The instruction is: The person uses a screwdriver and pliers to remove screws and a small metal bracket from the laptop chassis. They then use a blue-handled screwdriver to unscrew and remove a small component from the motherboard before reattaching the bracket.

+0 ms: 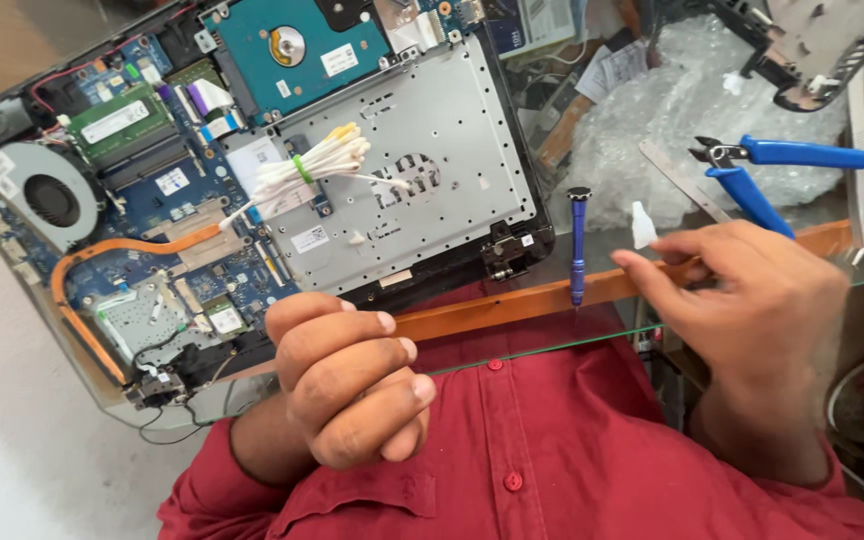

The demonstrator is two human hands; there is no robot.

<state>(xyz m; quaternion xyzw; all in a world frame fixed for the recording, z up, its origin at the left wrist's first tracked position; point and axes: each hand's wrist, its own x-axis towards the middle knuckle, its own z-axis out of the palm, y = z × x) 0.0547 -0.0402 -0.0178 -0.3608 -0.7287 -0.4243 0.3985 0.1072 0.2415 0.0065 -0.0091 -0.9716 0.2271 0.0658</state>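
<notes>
A: What's on the counter [512,305]?
B: An opened laptop [282,170] with its back cover off: fan [50,198], copper heat pipe [122,250], drive [297,50] and a bundle of white wires [307,168] lying across the metal plate.
A: And the hands?
B: The left hand [347,385] is curled into a loose fist just in front of the laptop's near edge; whether it holds anything inside I cannot tell. The right hand [752,300] is narrow, thumb and fingers drawn close, pinching nothing I can see, its fingertips just beside a small white bit [643,226].
A: Tools?
B: A blue screwdriver [578,245] lies on the counter between laptop and right hand. Blue cutters [772,170] rest further off, near bubble wrap [652,110].
A: What step is this?
B: It looks like a pause between screws or parts, hands off the board. I'd judge the nearest move is a fine pinch on the white bit or the screwdriver, both lying close to the counter's edge.
</notes>
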